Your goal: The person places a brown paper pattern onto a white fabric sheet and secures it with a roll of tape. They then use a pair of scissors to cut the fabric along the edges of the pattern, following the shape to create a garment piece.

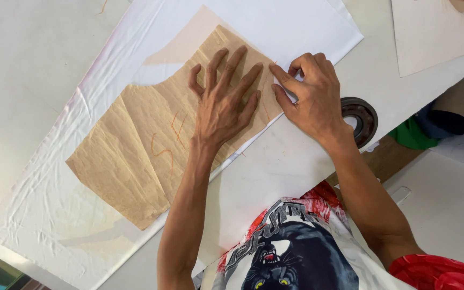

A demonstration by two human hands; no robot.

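A brown paper pattern piece (135,156) with orange marks lies on a strip of white fabric (44,215) spread over a white table (22,64). My left hand (224,104) lies flat on the pattern with fingers spread, pressing it down. My right hand (310,96) is beside it at the pattern's right edge, fingers pinched near the paper's corner and the fabric edge. Whether it holds a small marker or chalk is hidden by the fingers.
A round dark metal ring (362,119), like a bearing, sits on the table just past my right wrist. Another pale pattern sheet (430,32) lies at the top right. Green and dark cloth (430,129) shows below the table edge.
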